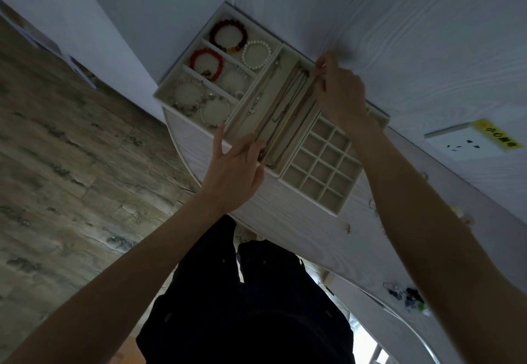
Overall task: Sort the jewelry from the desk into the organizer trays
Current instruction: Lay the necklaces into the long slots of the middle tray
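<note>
white wood-grain desk (299, 215): bears three cream velvet-lined organizer trays set side by side against the wall.

bracelet tray (168, 101): at the left, split into wide compartments. holds a dark red bead bracelet (228, 34), a bright red bead bracelet (206, 63), a pearl bracelet (256, 54) and several pale or clear ones nearer the front.

necklace tray (239, 118): in the middle, with long narrow channels. thin chains already lie along them.

grid tray (319, 164): at the right, small square cells, those in view empty.

left hand (233, 170): at the near end of the necklace tray, fingertips pinching one end of a fine chain necklace (288, 112), index finger extended.

right hand (339, 90): at the far end of the same tray, fingers pinching what looks like the chain's other end; the contact is too small to confirm.

loose jewelry (406, 298): dark cluster on the desk at lower right, with smaller pieces (348, 229) unsorted nearer the grid tray.

handling, judged: the chain is very light, limp, prone to tangling and kinking. best held at both ends, kept gently taut, and lowered straight into one channel.
</note>
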A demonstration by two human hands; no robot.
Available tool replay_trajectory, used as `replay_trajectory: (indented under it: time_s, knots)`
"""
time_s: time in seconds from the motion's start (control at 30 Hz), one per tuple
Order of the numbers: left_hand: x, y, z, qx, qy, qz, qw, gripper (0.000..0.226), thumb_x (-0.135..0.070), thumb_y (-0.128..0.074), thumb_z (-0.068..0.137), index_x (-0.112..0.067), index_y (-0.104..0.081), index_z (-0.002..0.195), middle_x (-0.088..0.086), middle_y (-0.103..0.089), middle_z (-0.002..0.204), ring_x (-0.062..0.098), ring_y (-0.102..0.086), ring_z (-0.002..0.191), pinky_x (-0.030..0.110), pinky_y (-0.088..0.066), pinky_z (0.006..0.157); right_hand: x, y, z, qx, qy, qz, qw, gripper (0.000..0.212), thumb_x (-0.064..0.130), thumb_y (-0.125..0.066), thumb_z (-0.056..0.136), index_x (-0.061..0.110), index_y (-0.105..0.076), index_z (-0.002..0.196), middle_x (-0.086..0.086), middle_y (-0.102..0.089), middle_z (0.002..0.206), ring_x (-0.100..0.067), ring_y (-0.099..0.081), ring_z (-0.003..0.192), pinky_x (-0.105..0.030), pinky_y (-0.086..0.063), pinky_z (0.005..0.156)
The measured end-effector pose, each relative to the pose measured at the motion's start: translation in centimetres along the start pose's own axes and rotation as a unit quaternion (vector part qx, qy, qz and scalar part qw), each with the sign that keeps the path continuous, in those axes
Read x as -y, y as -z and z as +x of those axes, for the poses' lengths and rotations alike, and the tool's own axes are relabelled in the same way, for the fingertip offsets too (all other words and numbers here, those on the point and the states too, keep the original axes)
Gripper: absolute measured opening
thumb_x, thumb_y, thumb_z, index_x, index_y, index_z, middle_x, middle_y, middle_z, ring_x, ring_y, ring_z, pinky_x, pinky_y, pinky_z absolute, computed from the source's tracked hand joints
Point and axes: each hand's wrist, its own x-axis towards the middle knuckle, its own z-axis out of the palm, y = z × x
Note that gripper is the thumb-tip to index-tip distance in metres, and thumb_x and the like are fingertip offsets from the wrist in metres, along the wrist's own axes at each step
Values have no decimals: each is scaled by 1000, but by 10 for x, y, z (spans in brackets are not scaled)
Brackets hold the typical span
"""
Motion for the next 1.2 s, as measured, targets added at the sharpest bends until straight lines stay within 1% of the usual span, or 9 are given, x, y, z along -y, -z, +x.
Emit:
replay_trajectory:
  time_s: [0.13,0.23,0.5,0.6,0.73,0.83,0.97,1.13,1.2]
  knots:
    - [3,1,-1,7,-20,10,1000,37,-29,-38,86,-8,-58,109,5,-68,100,11,-50,119,57,-2,111,0,-4,8,97,-1,-26,995,27,9,-39,91,9,-43,119,-9,-54,80,-24,-48,64,-29,-27,55]
    - [3,1,-1,12,-26,13,1000,35,-27,-39,87,-9,-59,108,3,-70,97,13,-50,122,58,0,111,3,-6,13,126,-2,-44,991,29,7,-41,89,8,-42,118,-12,-56,87,-22,-44,66,-29,-27,57]
    - [5,6,4,20,-40,55,997,22,-23,-46,87,-12,-62,97,8,-70,95,14,-48,123,54,14,112,5,-10,21,112,-5,-71,991,34,-1,-40,88,3,-41,122,-21,-58,99,-31,-56,79,-32,-36,63]
    - [6,5,3,27,-43,61,997,25,-24,-42,88,-12,-62,98,8,-70,98,12,-40,126,54,15,112,5,-10,23,108,-12,-66,992,34,-1,-40,88,4,-42,122,-20,-59,97,-26,-51,73,-31,-34,62]
    - [7,5,3,16,-47,57,997,33,-27,-36,89,-12,-64,98,6,-70,95,12,-43,125,54,14,113,5,-12,22,108,-27,-17,994,31,7,-40,91,6,-44,121,-19,-58,106,-31,-56,89,-33,-42,70]
    - [6,4,3,3,-60,52,997,33,-26,-37,90,-10,-65,97,7,-70,96,15,-48,121,55,9,113,4,-12,21,108,-43,15,993,31,11,-41,91,9,-47,121,-16,-59,110,-30,-56,95,-34,-44,77]
    - [6,4,3,-8,-64,34,997,32,-23,-38,89,-8,-67,91,9,-70,88,21,-57,113,55,2,114,8,-8,18,40,-51,53,997,29,12,-41,93,10,-57,117,-11,-63,111,-27,-59,95,-25,-38,72]
    - [4,20,8,-34,-80,-29,996,26,-18,-42,88,-8,-66,89,6,-68,79,25,-63,94,53,-25,111,9,4,-1,-36,-44,114,992,25,10,-43,91,11,-64,105,-6,-68,99,-19,-61,81,-26,-43,71]
    - [-6,34,13,-59,-93,-117,987,21,-14,-46,89,-7,-65,95,5,-66,81,22,-60,82,41,-45,95,8,13,-22,-81,-54,142,985,23,10,-45,89,10,-65,100,-5,-69,92,-15,-59,72,-29,-46,68]
